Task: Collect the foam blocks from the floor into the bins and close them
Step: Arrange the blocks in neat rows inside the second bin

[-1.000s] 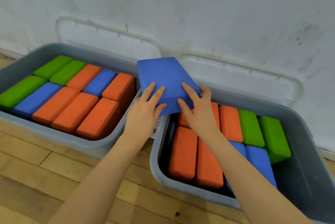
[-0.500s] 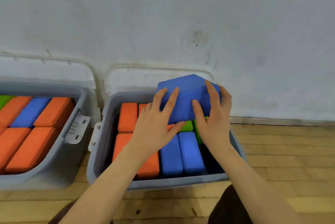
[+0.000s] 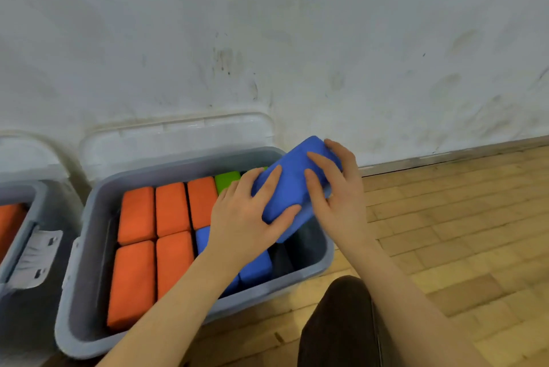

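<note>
The person holds a blue foam block [image 3: 292, 185] tilted over the right end of the grey bin [image 3: 89, 262], above the dark gap left of its right wall. The left hand [image 3: 249, 215] lies on the block's near left side with fingers spread across its face; the right hand [image 3: 335, 188] grips the far right edge, fingers curled over it. Orange blocks [image 3: 154, 236], a green block [image 3: 227, 181] and other blue blocks [image 3: 255, 270] already fill the rest. The step in hand appears to be seating this block; next it likely needs levelling and pressing down into the gap, then the lid [image 3: 178, 138] leaning against the wall would be closed.
</note>
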`<state>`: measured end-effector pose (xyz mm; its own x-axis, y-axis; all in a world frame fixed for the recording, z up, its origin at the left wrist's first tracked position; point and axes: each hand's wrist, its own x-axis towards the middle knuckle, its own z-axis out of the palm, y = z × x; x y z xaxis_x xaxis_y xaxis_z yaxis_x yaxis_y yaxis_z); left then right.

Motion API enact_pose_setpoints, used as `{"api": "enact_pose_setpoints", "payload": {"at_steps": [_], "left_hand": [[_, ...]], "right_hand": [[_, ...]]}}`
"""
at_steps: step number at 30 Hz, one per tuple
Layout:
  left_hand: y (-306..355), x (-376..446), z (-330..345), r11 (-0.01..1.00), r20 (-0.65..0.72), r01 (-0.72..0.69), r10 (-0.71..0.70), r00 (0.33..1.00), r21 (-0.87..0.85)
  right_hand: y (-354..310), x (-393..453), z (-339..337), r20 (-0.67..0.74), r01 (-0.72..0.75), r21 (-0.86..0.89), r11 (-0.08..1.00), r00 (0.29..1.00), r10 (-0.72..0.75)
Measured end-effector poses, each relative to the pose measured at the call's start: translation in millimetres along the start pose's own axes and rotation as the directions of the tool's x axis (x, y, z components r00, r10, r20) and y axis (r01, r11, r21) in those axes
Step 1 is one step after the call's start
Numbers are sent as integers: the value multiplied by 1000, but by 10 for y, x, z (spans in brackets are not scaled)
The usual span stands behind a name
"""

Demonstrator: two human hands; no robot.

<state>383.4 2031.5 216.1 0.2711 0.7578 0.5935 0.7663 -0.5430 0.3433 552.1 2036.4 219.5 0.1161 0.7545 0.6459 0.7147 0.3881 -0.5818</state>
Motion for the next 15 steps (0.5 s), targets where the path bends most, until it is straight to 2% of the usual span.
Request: {"api": "enact_pose_setpoints", "payload": {"at_steps": [3, 6, 11, 15], "left_hand": [[117, -2, -13, 991, 26, 119, -118, 993, -53], [125, -3, -55, 978, 101, 207, -205, 974, -6], [-131, -28, -208, 996, 335, 86, -74, 939, -24], [-282, -124, -244, 996, 303, 87, -84, 949, 4]], "right_hand": [[52, 4, -15, 48, 14, 22, 1000, 999, -15], [45, 26, 44, 97, 1, 25, 1000, 995, -4], [-18, -2, 182, 149, -70, 80, 994, 987, 58], [-107, 48, 306, 225, -110, 104, 989, 971, 84]]}}
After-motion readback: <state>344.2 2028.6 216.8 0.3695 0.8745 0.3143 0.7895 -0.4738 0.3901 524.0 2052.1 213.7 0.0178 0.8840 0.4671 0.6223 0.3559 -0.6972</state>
